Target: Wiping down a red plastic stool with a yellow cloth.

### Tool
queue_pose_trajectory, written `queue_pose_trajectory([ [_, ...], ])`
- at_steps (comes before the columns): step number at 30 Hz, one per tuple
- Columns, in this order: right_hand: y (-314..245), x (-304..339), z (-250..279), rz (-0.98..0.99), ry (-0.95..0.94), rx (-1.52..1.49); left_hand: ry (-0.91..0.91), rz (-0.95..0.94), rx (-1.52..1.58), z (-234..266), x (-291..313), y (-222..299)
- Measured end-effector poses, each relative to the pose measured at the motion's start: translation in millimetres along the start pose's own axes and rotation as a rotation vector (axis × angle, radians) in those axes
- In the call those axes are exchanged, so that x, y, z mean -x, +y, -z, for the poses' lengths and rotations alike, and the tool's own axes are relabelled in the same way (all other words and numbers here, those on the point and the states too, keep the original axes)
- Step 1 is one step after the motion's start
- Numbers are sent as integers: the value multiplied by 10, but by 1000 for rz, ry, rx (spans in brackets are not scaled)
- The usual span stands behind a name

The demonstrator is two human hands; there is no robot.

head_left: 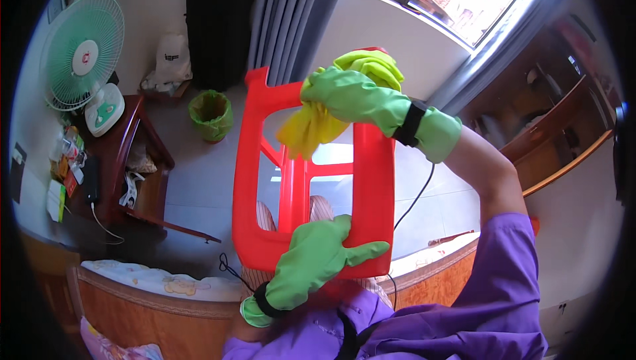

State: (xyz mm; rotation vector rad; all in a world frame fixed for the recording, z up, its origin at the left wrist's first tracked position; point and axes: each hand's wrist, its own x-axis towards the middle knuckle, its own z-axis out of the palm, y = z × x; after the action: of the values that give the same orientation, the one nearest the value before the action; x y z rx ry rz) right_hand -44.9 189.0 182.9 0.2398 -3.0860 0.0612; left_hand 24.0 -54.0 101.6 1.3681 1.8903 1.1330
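A red plastic stool [374, 194] is tilted in front of my body, its open frame facing me. My left hand [308, 257], in a green rubber glove, grips the near edge of the frame, its thumb stretched out along the red plastic. The fingertips curl into the opening and are partly hidden. My right hand [354, 98], gloved the same way, is closed on a bunched yellow cloth [311, 128] at the far part of the stool. Part of the cloth hangs over the opening, and the rest bulges out beyond the glove.
At left, a green fan [86, 58] stands by a dark wooden cabinet [122, 161] holding small packages. A lined waste bin [211, 116] is on the floor. Grey curtains [288, 22] hang near the window. Behind the stool's near edge is a wooden bed edge [152, 320]. A cupboard [563, 121] stands at right.
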Motion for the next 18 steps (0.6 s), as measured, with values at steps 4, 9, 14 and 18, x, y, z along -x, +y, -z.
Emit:
queue_pose_trajectory([
  [4, 325, 314, -15, -134, 45, -151, -18, 85, -39, 122, -27, 15],
  [9, 659, 738, -166, -83, 309, -453, -47, 50, 8, 120, -11, 78],
  [14, 328, 1135, 43, -95, 504, 110, 13, -6, -103, 45, 5, 121],
  [18, 374, 1467, -334, -339, 731, -798, -7, -42, -78, -13, 0, 67],
])
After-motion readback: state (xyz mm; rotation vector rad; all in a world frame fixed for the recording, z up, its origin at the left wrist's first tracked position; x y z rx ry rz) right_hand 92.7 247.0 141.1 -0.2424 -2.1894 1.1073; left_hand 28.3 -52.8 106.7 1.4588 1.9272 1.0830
